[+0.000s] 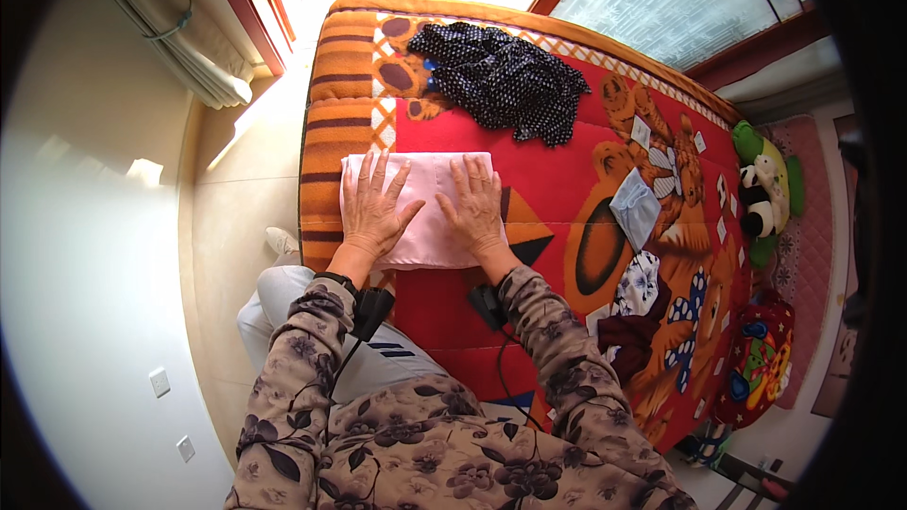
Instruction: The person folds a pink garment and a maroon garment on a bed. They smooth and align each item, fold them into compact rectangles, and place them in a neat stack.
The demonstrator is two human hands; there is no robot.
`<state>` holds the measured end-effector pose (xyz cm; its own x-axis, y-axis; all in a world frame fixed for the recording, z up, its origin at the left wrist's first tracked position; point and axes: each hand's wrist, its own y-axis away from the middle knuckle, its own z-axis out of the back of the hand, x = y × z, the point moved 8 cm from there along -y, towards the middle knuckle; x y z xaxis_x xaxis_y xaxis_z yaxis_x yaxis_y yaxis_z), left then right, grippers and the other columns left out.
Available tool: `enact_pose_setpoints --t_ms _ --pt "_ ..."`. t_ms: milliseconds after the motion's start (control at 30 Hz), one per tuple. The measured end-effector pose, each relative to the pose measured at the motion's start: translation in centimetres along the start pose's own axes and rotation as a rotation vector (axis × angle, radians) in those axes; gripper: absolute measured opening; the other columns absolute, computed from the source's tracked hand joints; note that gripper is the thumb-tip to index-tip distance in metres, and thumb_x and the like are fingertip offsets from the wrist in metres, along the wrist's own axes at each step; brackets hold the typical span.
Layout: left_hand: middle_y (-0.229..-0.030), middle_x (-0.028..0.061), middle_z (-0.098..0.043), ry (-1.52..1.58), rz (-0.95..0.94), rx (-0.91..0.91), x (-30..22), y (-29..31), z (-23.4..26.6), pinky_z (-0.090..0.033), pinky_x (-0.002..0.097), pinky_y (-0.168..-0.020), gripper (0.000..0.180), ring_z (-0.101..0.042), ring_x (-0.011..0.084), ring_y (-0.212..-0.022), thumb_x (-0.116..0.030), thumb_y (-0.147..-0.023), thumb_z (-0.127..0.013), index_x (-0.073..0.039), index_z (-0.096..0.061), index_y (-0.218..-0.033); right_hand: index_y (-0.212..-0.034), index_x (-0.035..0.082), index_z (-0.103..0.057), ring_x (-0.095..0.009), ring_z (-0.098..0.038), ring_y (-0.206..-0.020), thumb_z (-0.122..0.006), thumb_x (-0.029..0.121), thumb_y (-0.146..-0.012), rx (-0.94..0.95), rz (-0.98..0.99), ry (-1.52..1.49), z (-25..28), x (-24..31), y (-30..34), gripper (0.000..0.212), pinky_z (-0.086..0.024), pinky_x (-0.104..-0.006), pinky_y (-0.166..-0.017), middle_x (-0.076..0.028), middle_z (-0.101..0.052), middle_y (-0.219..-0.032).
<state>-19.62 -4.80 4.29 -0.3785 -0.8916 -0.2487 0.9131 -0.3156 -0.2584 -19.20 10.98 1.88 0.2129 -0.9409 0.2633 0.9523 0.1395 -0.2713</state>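
Note:
A light pink cloth [427, 231], smooth and folded into a rectangle, lies on the red and orange bear-patterned blanket [439, 316] covering the bed. My left hand [372, 214] rests flat on its left half with the fingers spread. On the right half lies my right hand [476, 214], palm down, its fingers also stretched out. Neither hand grips the cloth. Beyond them, a black garment with white dots [505, 80] is heaped near the far edge of the bed.
To the right are a pale blue face mask [635, 209], a dark maroon garment [628, 335], a white patterned cloth [639, 281] and several small white cards. Plush toys [763, 189] and a red cartoon cushion [759, 359] sit along the right side. A wall [104, 255] stands left.

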Motion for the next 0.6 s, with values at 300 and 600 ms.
enact_pose_setpoints --t_ms 300,600 --pt "-0.148 0.0135 -0.025 0.091 0.140 0.167 3.3 1.6 -4.2 -0.012 0.0523 -0.109 0.068 -0.014 0.0318 -0.140 -0.057 -0.083 -0.051 -0.023 -0.037 -0.140 -0.139 0.008 -0.034 -0.028 -0.019 -0.138 -0.050 0.043 -0.086 0.150 -0.063 -0.071 -3.2 -2.8 0.2 0.066 -0.011 -0.0466 -0.112 -0.011 -0.028 -0.147" --pt "-0.148 0.0156 -0.025 0.133 0.128 0.156 3.8 1.9 -5.3 -0.012 0.0518 -0.109 0.068 -0.015 0.0347 -0.139 -0.057 -0.086 -0.046 -0.019 -0.036 -0.141 -0.137 0.005 -0.037 -0.031 -0.022 -0.136 -0.057 0.036 -0.081 0.133 -0.058 -0.177 -3.1 -2.9 -0.1 0.067 -0.013 -0.0475 -0.111 -0.014 -0.030 -0.145"
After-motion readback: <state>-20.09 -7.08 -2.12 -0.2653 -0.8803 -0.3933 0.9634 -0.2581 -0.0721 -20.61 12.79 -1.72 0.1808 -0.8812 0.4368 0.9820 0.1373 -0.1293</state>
